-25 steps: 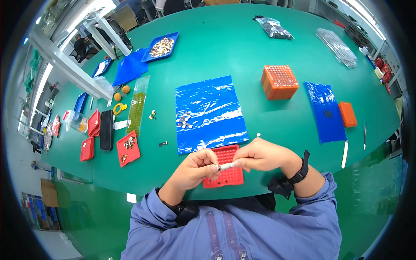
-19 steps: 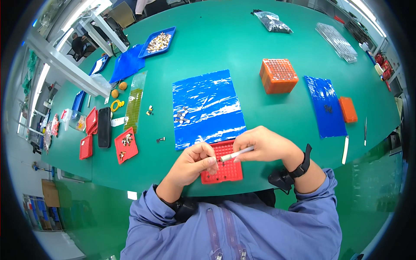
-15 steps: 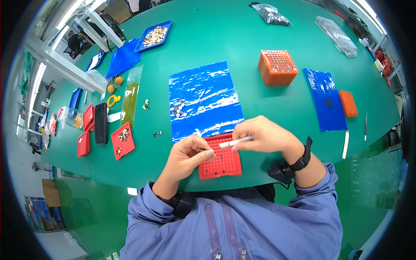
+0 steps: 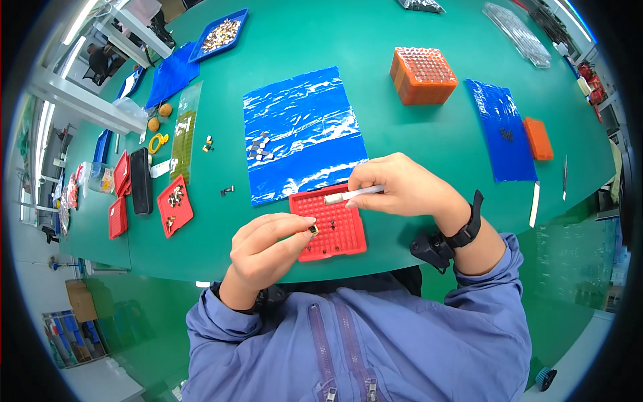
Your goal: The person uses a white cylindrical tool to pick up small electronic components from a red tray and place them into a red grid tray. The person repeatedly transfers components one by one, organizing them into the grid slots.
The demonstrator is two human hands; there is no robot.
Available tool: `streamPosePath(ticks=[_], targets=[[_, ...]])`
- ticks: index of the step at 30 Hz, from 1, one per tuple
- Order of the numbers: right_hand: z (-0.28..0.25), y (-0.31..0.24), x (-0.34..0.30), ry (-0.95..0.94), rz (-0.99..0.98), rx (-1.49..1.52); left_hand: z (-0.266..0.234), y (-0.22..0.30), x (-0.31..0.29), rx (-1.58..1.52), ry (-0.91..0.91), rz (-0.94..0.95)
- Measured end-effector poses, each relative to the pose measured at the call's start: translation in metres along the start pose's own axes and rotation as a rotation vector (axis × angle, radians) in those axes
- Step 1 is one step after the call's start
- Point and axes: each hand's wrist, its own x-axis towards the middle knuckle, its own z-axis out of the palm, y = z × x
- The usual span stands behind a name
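Note:
My left hand [image 4: 262,253] pinches a small black and gold-coloured part [image 4: 313,230] between thumb and fingertips, over the left side of a red gridded tray [image 4: 345,252]. In my right hand [image 4: 405,187] is a white pen-like stick [image 4: 353,194] with a pale, blunt tip. That tip points left above the tray's far half, apart from the part. A few tiny dark pieces [image 4: 332,225] lie on the tray's grid. Beyond the tray spreads a shiny blue sheet [image 4: 305,127], with several small black and white pieces [image 4: 260,147] on its left side.
Left stand a smaller red tray of parts [image 4: 175,208], a black case [image 4: 140,181] and yellow scissors [image 4: 157,143]. A blue tray of parts [image 4: 221,35] sits far left. To the right are an orange box [image 4: 422,87], another blue sheet [image 4: 499,134] and tweezers [image 4: 564,177].
My hands have drawn apart; the stick's tip has moved away from my left fingers. The part in my left hand now shows more plainly. The whole view has shifted slightly.

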Motion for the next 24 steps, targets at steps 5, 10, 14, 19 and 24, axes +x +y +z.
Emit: streamPosePath(ticks=[5,10,14,19,24], targets=[[0.0,-0.002,-0.001,0.0,0.005,0.002,-0.002,0.001,-0.002,0.084,-0.027,0.066],[0.0,-0.001,0.0,-0.014,0.022,0.021,-0.008,-0.006,0.009,0.118,-0.101,0.028],[0.001,0.0,-0.003,0.0,0.011,0.009,-0.019,-0.057,0.03,0.196,-0.256,-0.29],[0.001,0.002,0.0,0.018,-0.024,0.005,-0.003,-0.113,0.03,0.283,-0.346,-0.413],[0.005,0.006,-0.001,0.016,-0.027,0.009,0.007,-0.123,0.025,0.408,-0.337,-0.437]])
